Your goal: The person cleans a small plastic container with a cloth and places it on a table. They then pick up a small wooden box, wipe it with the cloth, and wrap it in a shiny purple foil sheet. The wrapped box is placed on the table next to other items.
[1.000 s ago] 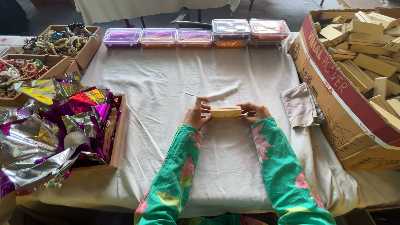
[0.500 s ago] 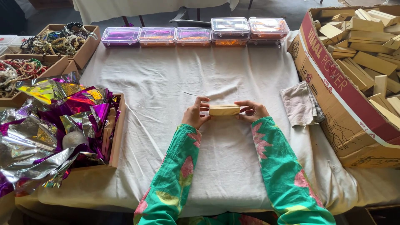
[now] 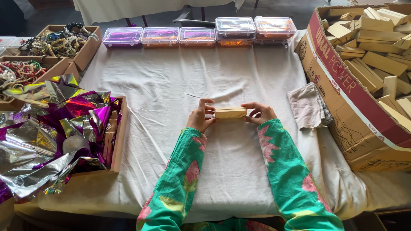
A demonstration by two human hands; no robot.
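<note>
A small pale wooden block (image 3: 230, 112) is held lengthwise between both hands, just above the white cloth-covered table (image 3: 171, 85). My left hand (image 3: 201, 115) grips its left end with fingers curled over the top. My right hand (image 3: 259, 113) grips the right end the same way. Both sleeves are green with pink flowers.
A large cardboard box (image 3: 342, 102) full of wooden blocks stands at the right, with a folded grey cloth (image 3: 308, 107) beside it. A wooden tray (image 3: 117, 137) of shiny purple and silver foil sits at the left. Boxes of beads (image 3: 60, 40) and several clear plastic containers (image 3: 201, 35) line the back.
</note>
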